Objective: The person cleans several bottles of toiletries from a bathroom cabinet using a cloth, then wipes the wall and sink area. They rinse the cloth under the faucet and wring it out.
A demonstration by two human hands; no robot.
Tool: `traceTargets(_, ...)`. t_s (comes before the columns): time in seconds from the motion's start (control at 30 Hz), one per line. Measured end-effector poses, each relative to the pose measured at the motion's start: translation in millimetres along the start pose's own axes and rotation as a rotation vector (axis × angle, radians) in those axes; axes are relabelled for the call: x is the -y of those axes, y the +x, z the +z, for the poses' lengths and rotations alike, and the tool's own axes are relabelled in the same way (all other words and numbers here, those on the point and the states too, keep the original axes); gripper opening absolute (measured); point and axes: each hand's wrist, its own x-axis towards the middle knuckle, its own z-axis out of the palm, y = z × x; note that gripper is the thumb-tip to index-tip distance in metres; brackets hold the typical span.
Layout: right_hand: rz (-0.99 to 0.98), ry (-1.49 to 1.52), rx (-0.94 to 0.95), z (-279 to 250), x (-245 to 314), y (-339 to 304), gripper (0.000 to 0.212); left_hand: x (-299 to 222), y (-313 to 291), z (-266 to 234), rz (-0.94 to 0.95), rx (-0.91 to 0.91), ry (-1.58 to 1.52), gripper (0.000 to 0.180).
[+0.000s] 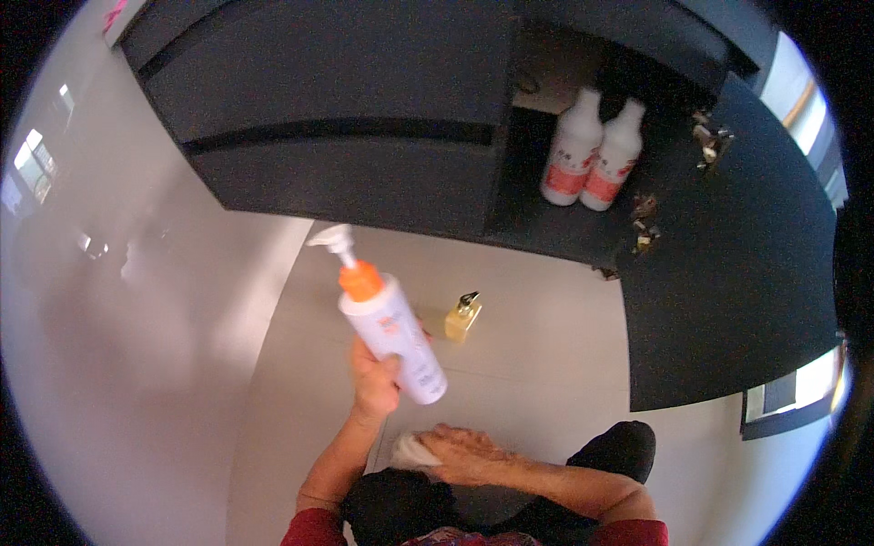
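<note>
A white pump bottle with an orange collar is held up above the floor, tilted so that its pump head is turned to the upper left and its base to the lower right. Near it, a small yellow bottle with a dark top is set on the floor, which is pale and smooth and crossed by a thin seam. Farther off, the floor is bordered by a dark cabinet, fronted on the left by drawers. In its open compartment, two white bottles with red-banded labels are stood side by side, nearly touching. The cabinet door is swung wide to the right, and metal hinges are exposed at its edge. At the left, window-like reflections are caught on a glossy pale surface.

The pump bottle is grasped by the left hand around its lower body, the thumb laid across the near side and the fingers wrapped behind; the forearm is raised from below. The right forearm is brought across the dark-clad legs, and a bunched white cloth is gripped by the right hand, its back turned upward, fingertips partly hidden.
</note>
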Motion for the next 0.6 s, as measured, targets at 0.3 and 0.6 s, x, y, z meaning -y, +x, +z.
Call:
traceTargets(0.3,-0.093,0.023,-0.09,-15.7,-9.1,-18.0,0.048,27.6,91.5,149.4,0.135,0.213,0.507,0.065)
traceTargets(0.6,-0.13,-0.118,-0.087,-48.5,-11.6,-51.7,0.051,108.2,199.7,149.1,0.424,-0.125,0.821,0.063)
